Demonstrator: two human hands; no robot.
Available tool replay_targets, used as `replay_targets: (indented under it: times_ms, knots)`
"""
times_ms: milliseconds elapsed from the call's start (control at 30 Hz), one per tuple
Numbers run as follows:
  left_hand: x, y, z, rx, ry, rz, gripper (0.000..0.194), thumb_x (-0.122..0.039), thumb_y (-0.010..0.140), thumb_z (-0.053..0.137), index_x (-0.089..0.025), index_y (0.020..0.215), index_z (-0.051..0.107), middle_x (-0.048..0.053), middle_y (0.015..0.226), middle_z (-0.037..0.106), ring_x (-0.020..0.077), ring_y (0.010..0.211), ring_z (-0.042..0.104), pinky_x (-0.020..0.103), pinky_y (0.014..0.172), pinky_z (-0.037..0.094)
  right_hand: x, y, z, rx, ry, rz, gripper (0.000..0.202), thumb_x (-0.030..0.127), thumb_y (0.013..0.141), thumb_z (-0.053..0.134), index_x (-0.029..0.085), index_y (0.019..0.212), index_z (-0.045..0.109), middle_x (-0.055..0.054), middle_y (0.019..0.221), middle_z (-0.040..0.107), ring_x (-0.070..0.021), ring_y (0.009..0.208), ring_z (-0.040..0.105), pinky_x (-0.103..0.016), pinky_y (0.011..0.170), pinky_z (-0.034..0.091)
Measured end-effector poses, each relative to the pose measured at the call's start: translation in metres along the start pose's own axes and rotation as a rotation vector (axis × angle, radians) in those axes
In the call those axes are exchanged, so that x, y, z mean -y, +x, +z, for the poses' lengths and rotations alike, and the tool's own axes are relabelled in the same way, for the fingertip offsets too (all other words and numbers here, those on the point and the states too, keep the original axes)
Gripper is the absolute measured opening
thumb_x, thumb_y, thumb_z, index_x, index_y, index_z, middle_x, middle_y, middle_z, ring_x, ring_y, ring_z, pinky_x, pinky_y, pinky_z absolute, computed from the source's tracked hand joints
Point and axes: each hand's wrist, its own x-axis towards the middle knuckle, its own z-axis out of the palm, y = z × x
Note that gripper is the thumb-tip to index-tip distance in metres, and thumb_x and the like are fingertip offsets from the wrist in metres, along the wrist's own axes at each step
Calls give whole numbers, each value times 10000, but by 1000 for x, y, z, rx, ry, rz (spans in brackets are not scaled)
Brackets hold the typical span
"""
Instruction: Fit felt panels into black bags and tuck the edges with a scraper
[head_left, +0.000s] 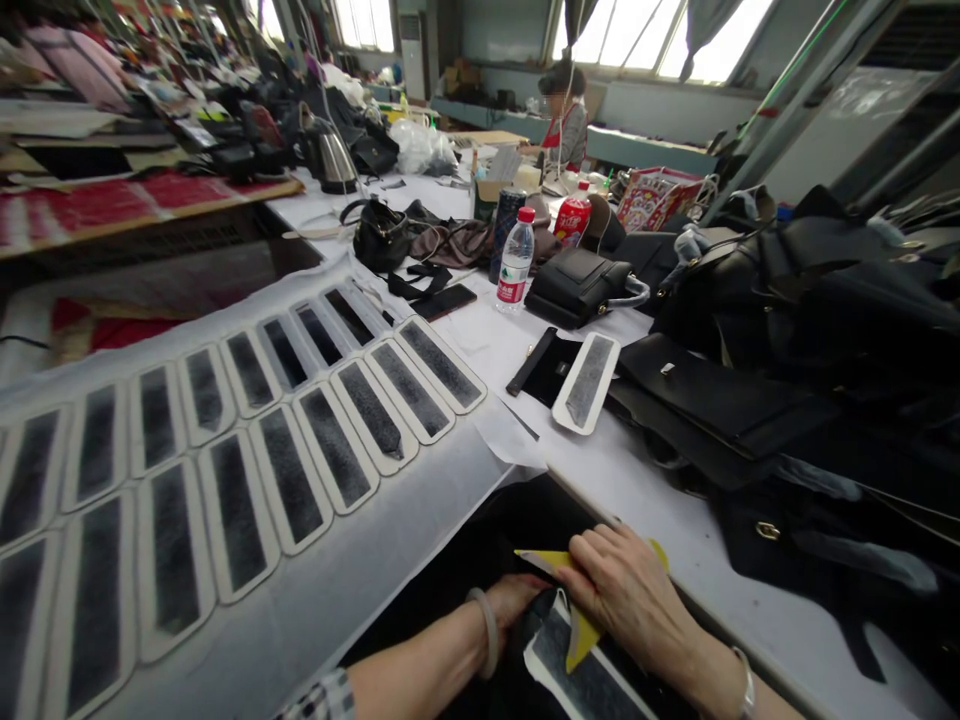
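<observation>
Low in the head view, my right hand (619,580) is closed round a yellow piece (583,638) with pointed ends. Right beside it, my left hand (514,600) has its fingers bent at the edge of black material; what they pinch is hidden. Under the yellow piece lies a white-rimmed panel (551,655) with a dark grey middle, tilted on the black material between my forearms. Rows of similar white-bordered dark strips (281,470) lie on the pale sheet to the left.
On the white table (637,480) are one more bordered strip (587,382), a water bottle (516,262), a phone (446,302) and a black bag (577,285). Black bags (810,300) are piled at the right. A person (566,120) sits at the far side.
</observation>
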Motion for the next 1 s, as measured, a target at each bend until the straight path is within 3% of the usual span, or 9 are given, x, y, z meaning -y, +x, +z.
replay_targets:
  times_ms: [167,233,300,367,433,600,733,867,1000]
  knots:
    - [-10,-10,-2,-132,56,195,166,-253,746,755,-114,797,679,43,774,690,191,756,648,384,871,490,-4,11,-9,48,22,-70,289,405,981,543,229,756,506,5,744,567,-206,700,495,-345,688,268]
    - [-18,-27,-4,-199,43,342,309,-309,726,771,-107,946,694,92,965,716,229,910,660,370,941,468,-5,13,-11,64,32,-92,286,394,987,536,225,758,510,7,746,566,-198,697,493,-344,686,268]
    - [-27,-52,-4,-248,16,475,457,-448,822,669,-135,1155,640,107,1152,688,233,995,658,364,967,470,-6,14,-12,68,39,-106,275,378,992,531,223,766,514,9,751,567,-193,705,497,-344,690,269]
    - [-35,-77,-1,-223,39,587,529,-508,887,575,-158,1283,571,125,1223,669,239,985,680,383,939,506,-8,15,-12,72,49,-124,275,383,993,527,222,771,516,11,750,565,-191,711,496,-344,691,270]
    - [-41,-95,4,-166,193,639,575,-450,839,669,-171,1328,553,132,1242,668,254,993,691,376,905,538,-10,16,-12,83,61,-147,282,393,995,522,221,771,514,11,751,560,-189,713,491,-345,692,272]
    - [-52,-107,19,-327,733,618,588,-288,684,787,-154,1240,650,122,1147,711,264,887,702,342,768,577,-16,18,-12,104,75,-198,301,417,1001,501,218,775,505,7,779,568,-186,729,486,-349,703,274]
    - [-58,-111,26,-438,982,742,448,-284,683,772,-190,1115,702,100,1143,703,281,971,666,352,866,523,-17,25,-17,115,77,-250,321,442,1014,461,222,782,492,18,767,571,-184,717,475,-353,695,259]
    - [-60,-119,33,-461,1135,696,100,-291,766,696,-192,778,693,64,821,716,245,794,668,311,710,472,-17,34,-22,106,63,-310,306,391,1018,463,222,764,472,28,738,564,-178,699,456,-356,691,243]
    - [-57,-120,33,-431,1159,675,130,-314,826,653,-197,774,669,51,762,713,224,716,664,300,658,430,-16,37,-20,72,49,-320,292,352,1019,458,223,757,467,26,727,553,-180,691,445,-360,698,241]
